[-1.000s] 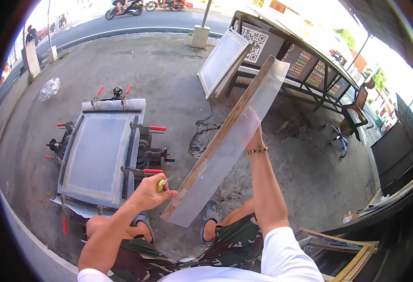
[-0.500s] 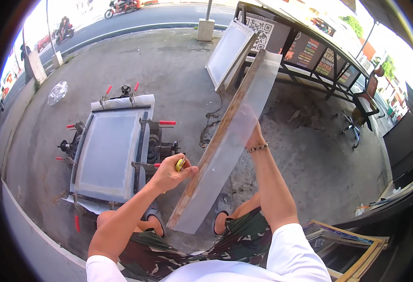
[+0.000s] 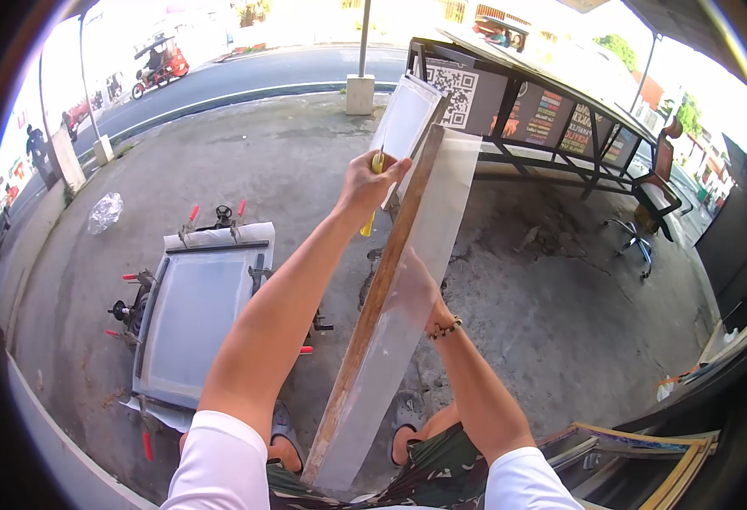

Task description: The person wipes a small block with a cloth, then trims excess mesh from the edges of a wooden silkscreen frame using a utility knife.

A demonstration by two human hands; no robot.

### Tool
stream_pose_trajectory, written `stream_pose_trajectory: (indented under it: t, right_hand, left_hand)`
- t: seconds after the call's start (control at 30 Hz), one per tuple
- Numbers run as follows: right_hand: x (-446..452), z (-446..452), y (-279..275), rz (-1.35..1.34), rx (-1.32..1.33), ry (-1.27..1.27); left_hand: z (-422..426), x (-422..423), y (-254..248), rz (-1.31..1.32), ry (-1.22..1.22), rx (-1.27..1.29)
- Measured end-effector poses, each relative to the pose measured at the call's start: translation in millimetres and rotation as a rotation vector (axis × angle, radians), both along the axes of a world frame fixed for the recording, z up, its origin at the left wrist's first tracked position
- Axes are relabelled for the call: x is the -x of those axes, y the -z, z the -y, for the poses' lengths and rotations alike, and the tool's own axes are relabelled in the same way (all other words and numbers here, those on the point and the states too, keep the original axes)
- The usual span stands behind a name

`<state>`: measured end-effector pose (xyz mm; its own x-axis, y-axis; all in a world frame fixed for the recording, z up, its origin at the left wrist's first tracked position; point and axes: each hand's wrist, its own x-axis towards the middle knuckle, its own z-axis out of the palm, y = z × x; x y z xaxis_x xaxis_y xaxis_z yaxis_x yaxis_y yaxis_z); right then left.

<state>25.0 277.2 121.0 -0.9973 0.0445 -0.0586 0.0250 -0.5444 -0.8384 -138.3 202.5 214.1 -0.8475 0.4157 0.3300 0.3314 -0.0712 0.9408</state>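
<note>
A wooden frame (image 3: 388, 263) with translucent white mesh (image 3: 443, 200) along its side stands on edge before me, slanting from between my feet up toward the street. My right hand (image 3: 416, 289) grips it from the right side; the fingers show only dimly through the mesh. My left hand (image 3: 368, 185) is closed around a yellow utility knife (image 3: 378, 161), its blade pointing up and its tail sticking out below the fist. The left thumb is near the wooden edge close to the frame's far end; whether it touches I cannot tell.
On the left, a mesh panel (image 3: 195, 310) lies in a stretching rig with red-handled clamps (image 3: 147, 444). Another white framed screen (image 3: 403, 119) leans against a black rack with signs (image 3: 539, 115). An office chair (image 3: 645, 200) stands right, wooden frames (image 3: 679, 476) lower right, crumpled plastic (image 3: 105, 212) far left.
My left hand has moved with the knife from the frame's near half up to its far end. The frame and right hand have shifted left and lower in view.
</note>
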Motion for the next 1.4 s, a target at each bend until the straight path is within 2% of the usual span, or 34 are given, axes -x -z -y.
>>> stream_pose_trajectory:
  t: [0.07, 0.17, 0.23, 0.27, 0.37, 0.4, 0.47, 0.57, 0.7, 0.77, 0.83, 0.9, 0.97, 1.03, 1.1, 1.17, 1.27, 1.33, 1.4]
  right_hand:
    - [-6.3, 6.0, -14.9, 0.014, -0.122, -0.019]
    - [1.8, 0.9, -1.8, 0.095, -0.027, -0.090]
    - [1.3, 3.0, 0.7, 0.034, -0.095, -0.099]
    - [1.1, 3.6, 1.2, -0.023, -0.168, -0.106]
    - [1.4, 4.2, 2.7, 0.020, -0.142, -0.094]
    - [-0.6, 4.8, 3.7, 0.023, -0.138, -0.097]
    - [-4.7, 6.9, 4.5, -0.100, -0.164, -0.131]
    - [-4.6, 15.8, -5.1, -0.073, -0.177, -0.163]
    - [-1.4, 17.2, 1.6, -0.172, -0.269, -0.195]
    - [3.1, 16.2, 2.8, -0.183, -0.303, -0.161]
    - [10.5, 13.8, 2.2, -0.179, -0.300, -0.134]
    - [9.1, 15.0, 7.4, -0.136, -0.265, -0.122]
    - [9.1, 14.9, 0.8, -0.337, -0.386, -0.136]
    - [7.6, 14.1, -4.2, -0.431, -0.479, -0.129]
    - [9.9, 14.1, -2.2, -0.728, -0.734, -0.016]
    - [15.2, 12.8, 9.1, -0.704, -0.711, 0.012]
    - [16.8, 10.4, 9.1, -0.692, -0.885, 0.062]
    - [11.9, 13.2, 3.3, -0.928, -1.109, 0.234]
    - [8.5, 18.9, -0.9, -0.979, -1.109, 0.280]
  left_hand:
    - [-18.3, 12.5, -17.0, -0.006, 0.019, -0.039]
    - [-37.1, 22.7, -37.3, -0.019, 0.039, -0.102]
    - [-43.7, 31.1, -45.1, -0.038, 0.011, -0.117]
    - [-41.4, 36.3, -47.4, 0.031, 0.076, -0.115]
    - [-28.9, 32.1, -48.6, 0.121, 0.111, -0.084]
    - [-27.1, 32.2, -44.5, 0.125, 0.108, -0.081]
    - [-21.2, 32.4, -36.4, 0.308, 0.149, -0.217]
    - [-1.7, 22.4, -38.8, 0.287, 0.144, -0.254]
    - [25.6, 8.3, -33.9, 0.206, 0.124, -0.205]
    - [41.8, -10.5, -26.8, 0.109, 0.111, -0.061]
    - [53.1, -31.4, -14.5, 0.144, 0.076, -0.026]
    - [67.6, -49.5, 10.6, 0.267, 0.082, -0.110]
    - [78.9, -65.7, 25.2, 0.312, 0.092, -0.178]
    - [92.6, -86.1, 36.8, 0.360, 0.074, -0.211]
    - [105.8, -101.9, 47.6, 0.358, 0.069, -0.160]
    - [118.3, -116.8, 56.5, 0.346, 0.064, -0.107]
    - [135.0, -140.6, 71.8, 0.356, 0.051, -0.112]
    - [144.9, -154.1, 83.4, 0.341, 0.041, -0.111]
    - [154.3, -166.8, 91.0, 0.332, 0.027, -0.102]
